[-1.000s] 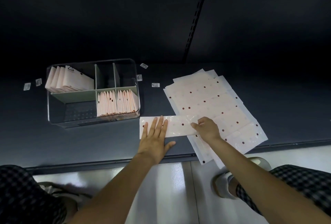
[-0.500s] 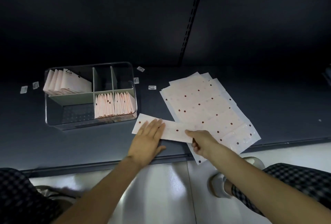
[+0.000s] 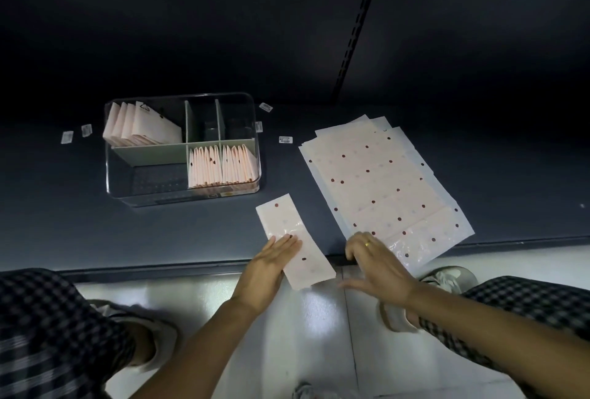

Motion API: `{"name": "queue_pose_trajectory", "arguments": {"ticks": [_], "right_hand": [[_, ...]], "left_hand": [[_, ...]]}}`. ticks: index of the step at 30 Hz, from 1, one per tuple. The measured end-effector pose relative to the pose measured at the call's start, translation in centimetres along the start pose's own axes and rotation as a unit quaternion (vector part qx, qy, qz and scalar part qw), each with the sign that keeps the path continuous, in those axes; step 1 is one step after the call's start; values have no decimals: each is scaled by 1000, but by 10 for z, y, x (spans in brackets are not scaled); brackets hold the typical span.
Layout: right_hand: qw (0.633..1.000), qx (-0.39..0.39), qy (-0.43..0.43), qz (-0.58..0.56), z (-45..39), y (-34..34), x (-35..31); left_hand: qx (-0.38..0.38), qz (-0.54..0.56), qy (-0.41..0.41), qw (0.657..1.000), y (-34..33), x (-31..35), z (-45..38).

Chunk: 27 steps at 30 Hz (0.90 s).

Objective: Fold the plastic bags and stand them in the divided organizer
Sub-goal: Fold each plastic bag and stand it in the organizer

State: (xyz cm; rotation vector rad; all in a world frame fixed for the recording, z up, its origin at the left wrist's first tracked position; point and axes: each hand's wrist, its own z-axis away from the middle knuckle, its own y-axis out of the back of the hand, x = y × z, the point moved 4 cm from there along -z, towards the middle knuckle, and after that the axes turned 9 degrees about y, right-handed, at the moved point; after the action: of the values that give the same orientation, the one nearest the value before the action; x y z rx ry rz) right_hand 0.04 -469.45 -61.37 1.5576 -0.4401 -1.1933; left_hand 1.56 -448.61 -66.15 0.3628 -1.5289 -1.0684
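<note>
One folded bag, left hand flat on it, right hand open, empty.

left hand covers folded strip's left edge; small labels unreadable, shelf back lost in dark.

- folded bag — pale pink with dark red dots
- bag stack right of it — same pattern
- organizer dividers — grey-green
- trousers — black-and-white check
</note>
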Motion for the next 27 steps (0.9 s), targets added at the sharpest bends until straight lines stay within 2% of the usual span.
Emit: {"name": "queue_pose_trajectory", "arguments": {"ticks": [2, 6, 11, 14, 16, 18, 21, 27], "right_hand": [[999, 18, 22, 21, -17, -4, 0], [995, 24, 94, -7, -42, -27, -19], [994, 76, 19, -70, -44, -31, -14], [983, 95, -58, -143, -46, -36, -9], [971, 97, -140, -170, -49, -40, -3], [961, 83, -194, -177, -55, -44, 0], [957, 73, -227, -167, -65, -46, 0], [961, 27, -264, -81, -80, -41, -4]], "left_hand": [[-7, 0, -23, 1000, -1, 0, -1], [-11, 8, -50, 999, -4, -2, -2], [-19, 17, -49, 999, -4, -6, 1], [57, 39, 15, 998, 4, -12, 6], [139, 40, 84, 986, 10, -16, 9], [177, 37, 175, 968, 12, -21, 10], [181, 60, 294, 937, 10, -29, 11], [154, 54, 362, 918, 9, -27, 4]]}}
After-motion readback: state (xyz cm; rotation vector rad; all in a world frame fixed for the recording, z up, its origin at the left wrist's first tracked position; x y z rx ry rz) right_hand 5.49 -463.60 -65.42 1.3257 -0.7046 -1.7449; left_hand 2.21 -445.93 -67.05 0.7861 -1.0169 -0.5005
